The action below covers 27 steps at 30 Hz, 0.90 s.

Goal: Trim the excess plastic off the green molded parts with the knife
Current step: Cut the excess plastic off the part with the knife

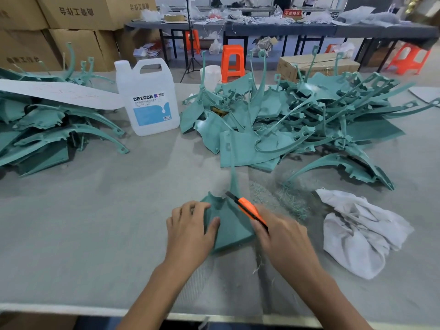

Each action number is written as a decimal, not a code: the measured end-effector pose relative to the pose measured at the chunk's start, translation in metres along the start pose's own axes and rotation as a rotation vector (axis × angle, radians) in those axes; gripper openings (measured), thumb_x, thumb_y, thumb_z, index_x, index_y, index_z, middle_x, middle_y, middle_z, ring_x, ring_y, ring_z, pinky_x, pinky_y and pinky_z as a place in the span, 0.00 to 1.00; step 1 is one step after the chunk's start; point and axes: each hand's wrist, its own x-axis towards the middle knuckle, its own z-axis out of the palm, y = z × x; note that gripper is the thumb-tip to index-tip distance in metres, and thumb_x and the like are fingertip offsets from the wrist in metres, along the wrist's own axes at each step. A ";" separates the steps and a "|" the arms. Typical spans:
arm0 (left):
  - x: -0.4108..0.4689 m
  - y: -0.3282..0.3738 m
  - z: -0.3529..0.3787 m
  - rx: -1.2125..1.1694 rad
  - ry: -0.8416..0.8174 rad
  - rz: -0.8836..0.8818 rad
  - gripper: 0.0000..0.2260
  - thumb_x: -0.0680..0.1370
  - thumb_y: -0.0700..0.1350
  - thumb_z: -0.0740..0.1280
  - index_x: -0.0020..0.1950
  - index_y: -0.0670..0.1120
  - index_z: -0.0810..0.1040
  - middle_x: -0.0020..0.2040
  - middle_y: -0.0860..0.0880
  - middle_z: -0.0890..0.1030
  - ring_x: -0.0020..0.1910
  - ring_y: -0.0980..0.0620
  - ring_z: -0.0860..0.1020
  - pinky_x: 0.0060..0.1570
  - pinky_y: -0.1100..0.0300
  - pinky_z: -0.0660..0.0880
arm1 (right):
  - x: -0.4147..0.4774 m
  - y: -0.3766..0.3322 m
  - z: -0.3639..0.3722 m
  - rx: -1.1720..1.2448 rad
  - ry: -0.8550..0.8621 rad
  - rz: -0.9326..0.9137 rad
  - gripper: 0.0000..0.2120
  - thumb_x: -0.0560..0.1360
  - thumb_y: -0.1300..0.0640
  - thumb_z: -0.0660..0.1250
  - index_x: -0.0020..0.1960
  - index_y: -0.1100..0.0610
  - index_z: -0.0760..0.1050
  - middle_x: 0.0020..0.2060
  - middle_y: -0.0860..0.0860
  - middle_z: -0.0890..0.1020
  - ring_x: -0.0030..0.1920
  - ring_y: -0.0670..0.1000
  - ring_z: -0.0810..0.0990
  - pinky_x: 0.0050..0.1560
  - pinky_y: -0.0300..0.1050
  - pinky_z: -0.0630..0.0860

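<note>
Grey felt bench (95,234), workshop behind. Current part (228,225) sits front-centre on the bench, standing up off the felt with its long stem pointing away toward the far pile.

Left hand (190,229) holds the part steady: fingers curled over its top-left edge, thumb on the face. Right hand (283,236) is clamped round the orange knife (250,210), with the blade end at the part's upper right edge near the stem root. Slight blur on that hand, so probably mid-stroke. Can't see whether the blade is actually biting.

Green shavings (281,198) lie just right of the part, so trimming is well under way. White rag (357,229) sits beyond them.

Big loose heap (297,120) of parts far right. Flatter stack (47,129) far left, next to the jug (150,98). My guess is heap = to do and stack = done, but flash isn't resolvable at this range, so can't confirm either.

Estimate: mid-batch, one part in work, plenty left if the heap is the untrimmed side.

Cartons (78,20) and orange stools (232,60) in the background.
</note>
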 end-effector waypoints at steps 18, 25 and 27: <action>-0.003 -0.006 0.004 0.009 0.040 0.005 0.17 0.80 0.60 0.62 0.66 0.56 0.75 0.66 0.54 0.72 0.63 0.48 0.65 0.61 0.52 0.64 | -0.007 -0.002 0.010 -0.020 -0.029 0.016 0.20 0.84 0.41 0.55 0.75 0.38 0.64 0.48 0.49 0.83 0.50 0.56 0.81 0.46 0.50 0.73; -0.005 -0.007 0.003 -0.001 0.053 0.017 0.16 0.79 0.59 0.65 0.65 0.56 0.77 0.66 0.53 0.74 0.62 0.47 0.67 0.60 0.52 0.64 | -0.006 -0.004 0.011 -0.035 0.001 -0.002 0.20 0.83 0.41 0.56 0.75 0.36 0.63 0.50 0.47 0.82 0.50 0.54 0.81 0.45 0.50 0.72; -0.006 -0.008 0.002 -0.008 0.039 0.022 0.19 0.78 0.61 0.63 0.66 0.57 0.76 0.66 0.53 0.73 0.62 0.48 0.66 0.60 0.52 0.62 | -0.003 0.000 0.009 -0.019 0.017 0.025 0.19 0.83 0.42 0.58 0.74 0.37 0.65 0.51 0.47 0.83 0.52 0.54 0.81 0.46 0.49 0.73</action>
